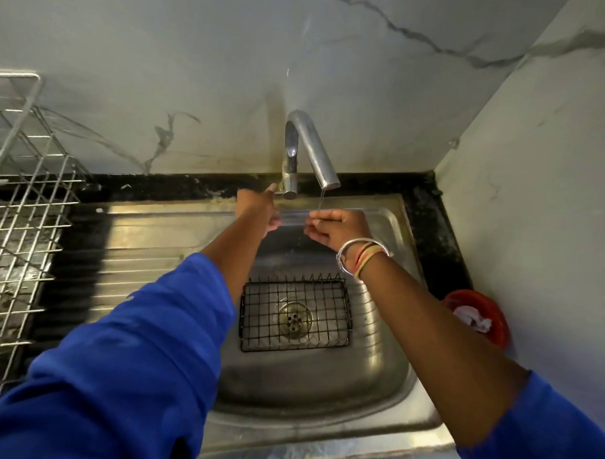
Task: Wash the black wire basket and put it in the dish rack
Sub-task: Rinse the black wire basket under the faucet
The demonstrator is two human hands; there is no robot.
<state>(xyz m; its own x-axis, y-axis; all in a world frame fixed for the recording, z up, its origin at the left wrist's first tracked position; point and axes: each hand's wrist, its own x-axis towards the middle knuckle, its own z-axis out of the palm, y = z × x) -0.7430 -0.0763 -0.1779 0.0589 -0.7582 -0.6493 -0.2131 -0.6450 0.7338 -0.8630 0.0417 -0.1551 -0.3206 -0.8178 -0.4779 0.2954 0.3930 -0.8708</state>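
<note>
– Basket (pixel 329 312) progress check: how far along is this?

– Barely started, imo. It's lying flat on the sink (pixel 323 384) bottom, right over the drain, and nobody's touching it. A thin trickle from the tap (pixel 311 143) lands on the right hand (pixel 339 227), whose fingers are loosely curled and holding nothing, up above the basket's far side. The left hand (pixel 259 207) is at the tap's base, and I can't tell if its fingers grip the lever or just touch it. So the scrubbing, the rinsing and the move to the dish rack (pixel 23 219) on the counter (pixel 432 216) are all left.

– Anything hidden?

– The rack is cut off at the frame edge and the left sleeve (pixel 136 343) covers the sink's near corner. The white stuff in the red bowl (pixel 477 304) is hard to make out.
</note>
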